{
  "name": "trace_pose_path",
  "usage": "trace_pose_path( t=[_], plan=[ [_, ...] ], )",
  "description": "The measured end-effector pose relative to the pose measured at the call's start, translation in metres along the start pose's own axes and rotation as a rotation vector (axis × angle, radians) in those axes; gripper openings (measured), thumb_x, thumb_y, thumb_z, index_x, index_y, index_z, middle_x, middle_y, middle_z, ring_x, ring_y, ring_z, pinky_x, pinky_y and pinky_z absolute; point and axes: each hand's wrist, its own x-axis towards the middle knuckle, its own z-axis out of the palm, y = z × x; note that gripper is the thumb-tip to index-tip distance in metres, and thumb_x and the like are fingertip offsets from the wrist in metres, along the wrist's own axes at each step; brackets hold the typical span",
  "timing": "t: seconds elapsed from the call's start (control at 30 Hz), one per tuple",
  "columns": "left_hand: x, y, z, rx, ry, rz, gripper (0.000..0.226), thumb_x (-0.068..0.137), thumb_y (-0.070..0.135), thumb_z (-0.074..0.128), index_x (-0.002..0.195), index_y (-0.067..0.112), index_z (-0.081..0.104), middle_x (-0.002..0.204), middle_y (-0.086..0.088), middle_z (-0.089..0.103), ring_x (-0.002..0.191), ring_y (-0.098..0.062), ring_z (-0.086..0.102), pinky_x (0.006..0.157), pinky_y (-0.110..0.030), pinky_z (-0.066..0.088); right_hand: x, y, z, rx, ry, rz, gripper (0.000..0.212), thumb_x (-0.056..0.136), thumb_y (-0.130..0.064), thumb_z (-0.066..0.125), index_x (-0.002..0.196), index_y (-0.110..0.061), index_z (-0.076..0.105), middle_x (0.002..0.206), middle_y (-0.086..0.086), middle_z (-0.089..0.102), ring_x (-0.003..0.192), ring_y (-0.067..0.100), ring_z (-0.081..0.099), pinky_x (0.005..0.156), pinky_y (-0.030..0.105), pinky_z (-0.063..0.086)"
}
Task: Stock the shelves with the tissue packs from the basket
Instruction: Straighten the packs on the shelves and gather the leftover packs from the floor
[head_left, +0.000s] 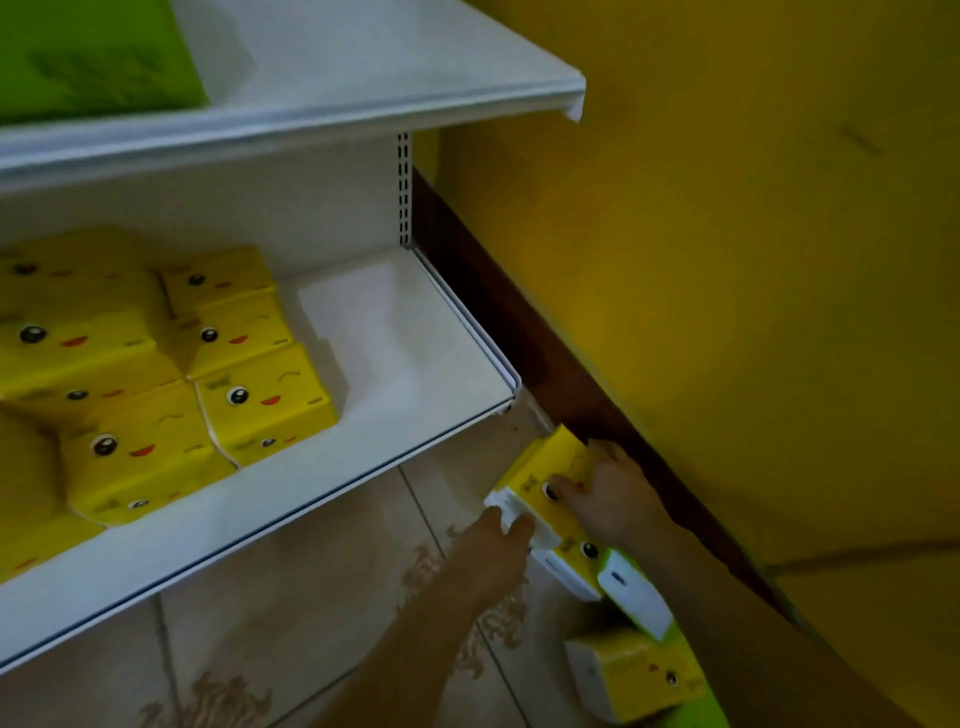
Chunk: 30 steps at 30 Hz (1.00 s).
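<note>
Two hands are on one yellow pack (540, 480), low at the right, below the shelf's near right corner. The right hand (610, 501) lies over its printed top face with fingers curled onto it; the left hand (501, 535) grips the white end nearest the camera. Between them the pack is clamped, tilted with its far end higher.

Judging by this, the step in hand is lifting the pack up to the shelf (415, 364). To do it well, keep both hands on until the pack is above the shelf's front lip, since the soft wrapping will likely sag if held by one end. Bring it up and left in an arc so it does not catch the lip or the corner bracket.

Bare shelf lies at the right, just beside the stacked packs (260, 395) already there. Set the pack down flat in that gap, printed face up like its neighbours, then push it left until it touches them.

More packs (636, 670) wait below the hands at the near right, some green-edged; the basket itself I cannot make out. A green box (93, 52) sits on the upper shelf.
</note>
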Motion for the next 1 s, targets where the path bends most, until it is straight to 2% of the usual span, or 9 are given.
trace_pose_path(
  t=[0.1, 0.2, 0.3, 0.43, 0.53, 0.63, 0.73, 0.83, 1.0],
  plan=[
    [0.018, 0.004, 0.019, -0.175, 0.08, -0.056, 0.048, 0.101, 0.045, 0.042, 0.136, 0.013, 0.042, 0.109, -0.007, 0.062, 0.095, -0.022, 0.062, 0.074, -0.029, 0.049, 0.011, 0.002, 0.007, 0.123, 0.051, -0.029, 0.059, 0.085, -0.053, 0.066, 0.125, -0.014, 0.048, 0.121, 0.008, 0.057, 0.114, 0.027, 0.054, 0.089, 0.038, 0.047],
    [0.017, 0.001, 0.021, -0.344, 0.246, -0.035, 0.025, 0.098, 0.043, 0.051, 0.111, 0.022, 0.045, 0.089, 0.007, 0.057, 0.077, -0.009, 0.059, 0.061, -0.025, 0.048, 0.007, -0.008, 0.011, 0.269, 0.099, -0.082, 0.036, 0.083, -0.045, 0.071, 0.093, -0.021, 0.047, 0.089, -0.002, 0.052, 0.085, 0.019, 0.055, 0.068, 0.032, 0.041],
    [0.011, -0.004, -0.006, -0.428, 0.461, 0.058, 0.021, 0.093, 0.039, 0.061, 0.104, 0.028, 0.047, 0.096, 0.007, 0.062, 0.085, -0.012, 0.063, 0.068, -0.031, 0.055, 0.001, -0.025, 0.013, 0.356, 0.199, -0.164, 0.034, 0.083, -0.038, 0.072, 0.098, -0.022, 0.046, 0.09, -0.004, 0.054, 0.082, 0.016, 0.055, 0.067, 0.034, 0.044],
    [0.003, -0.024, -0.046, -0.335, 0.511, 0.202, 0.018, 0.096, 0.042, 0.056, 0.106, 0.031, 0.047, 0.098, 0.011, 0.062, 0.089, -0.002, 0.06, 0.06, -0.016, 0.044, -0.005, -0.052, 0.023, 0.644, 0.335, -0.276, 0.033, 0.085, -0.032, 0.073, 0.11, -0.023, 0.053, 0.104, -0.014, 0.06, 0.093, 0.0, 0.058, 0.077, 0.026, 0.047],
    [-0.011, -0.041, -0.078, -0.249, 0.579, 0.264, 0.024, 0.097, 0.046, 0.051, 0.115, 0.032, 0.046, 0.105, 0.006, 0.062, 0.093, -0.011, 0.063, 0.075, -0.032, 0.052, -0.008, -0.083, 0.033, 0.752, 0.279, -0.395, 0.021, 0.086, -0.033, 0.071, 0.104, -0.03, 0.06, 0.105, -0.012, 0.065, 0.099, 0.006, 0.062, 0.081, 0.028, 0.049],
    [-0.044, -0.052, -0.112, -0.195, 0.711, 0.258, 0.031, 0.098, 0.042, 0.05, 0.124, 0.026, 0.045, 0.11, 0.002, 0.064, 0.097, -0.016, 0.064, 0.081, -0.035, 0.053, -0.021, -0.126, 0.041, 0.795, 0.118, -0.483, 0.032, 0.088, -0.025, 0.07, 0.117, -0.031, 0.059, 0.114, -0.01, 0.063, 0.102, 0.005, 0.06, 0.079, 0.024, 0.049],
    [-0.08, -0.062, -0.15, -0.071, 0.882, 0.247, 0.036, 0.098, 0.039, 0.051, 0.13, 0.024, 0.042, 0.105, 0.0, 0.067, 0.096, -0.024, 0.067, 0.078, -0.039, 0.053, -0.036, -0.175, 0.05, 0.732, 0.092, -0.556, 0.045, 0.086, -0.03, 0.069, 0.127, -0.031, 0.051, 0.124, -0.004, 0.056, 0.104, 0.002, 0.057, 0.078, 0.017, 0.049],
    [-0.104, -0.074, -0.193, 0.122, 0.986, 0.277, 0.047, 0.096, 0.042, 0.053, 0.136, 0.024, 0.035, 0.106, -0.004, 0.068, 0.093, -0.029, 0.067, 0.073, -0.044, 0.054, -0.042, -0.227, 0.063, 0.809, 0.061, -0.601, 0.051, 0.083, -0.038, 0.068, 0.13, -0.036, 0.047, 0.127, -0.004, 0.054, 0.109, 0.012, 0.059, 0.084, 0.042, 0.058],
    [-0.119, -0.09, -0.244, 0.933, 1.015, 0.067, 0.067, 0.09, 0.066, 0.045, 0.142, 0.025, 0.037, 0.135, -0.004, 0.049, 0.127, -0.029, 0.042, 0.098, -0.042, 0.039, -0.037, -0.297, 0.091, 0.843, 0.07, -0.552, 0.054, 0.072, -0.06, 0.056, 0.123, -0.045, 0.045, 0.125, -0.002, 0.055, 0.11, 0.023, 0.059, 0.088, 0.05, 0.055]
  ],
)
